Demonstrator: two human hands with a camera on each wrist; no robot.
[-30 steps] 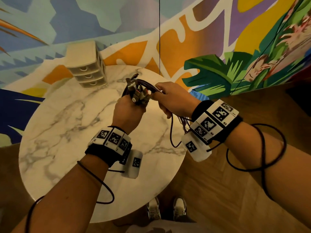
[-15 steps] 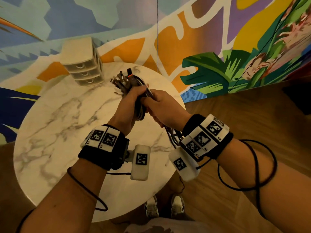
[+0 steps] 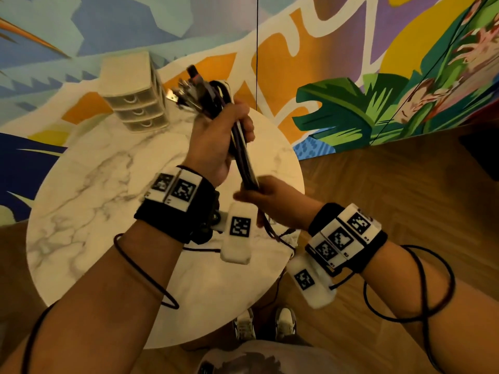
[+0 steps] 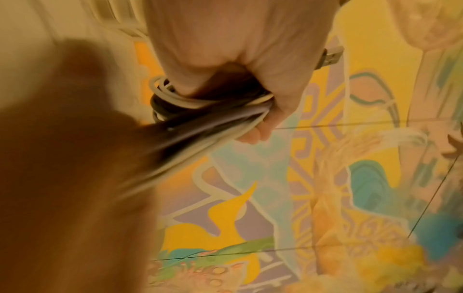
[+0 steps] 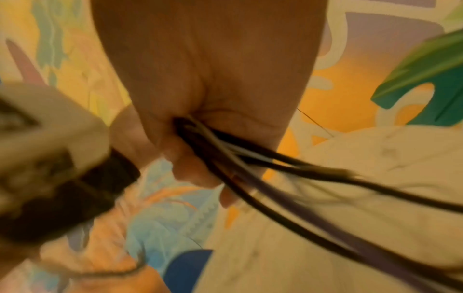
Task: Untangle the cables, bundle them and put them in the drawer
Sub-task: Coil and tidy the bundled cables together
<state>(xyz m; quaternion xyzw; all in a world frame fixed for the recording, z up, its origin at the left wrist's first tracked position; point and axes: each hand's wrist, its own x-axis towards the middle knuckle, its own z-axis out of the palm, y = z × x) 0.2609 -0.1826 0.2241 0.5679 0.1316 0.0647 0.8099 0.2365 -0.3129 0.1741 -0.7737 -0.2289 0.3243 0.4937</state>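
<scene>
left wrist view – USB plug (image 4: 330, 57), cables (image 3: 243, 157) gripped

The cables (image 3: 240, 147), dark ones mixed with pale ones, form one gathered bunch held in the air, running from upper centre of the head view down toward mid-frame. Their plug ends (image 3: 189, 90), metal connectors among them, fan out at the top. In the left wrist view the strands (image 4: 200, 111) loop in coils; loose lengths trail below in the right wrist view. The drawer unit (image 3: 135, 98), a small beige stack of three closed drawers, stands upper left.
</scene>
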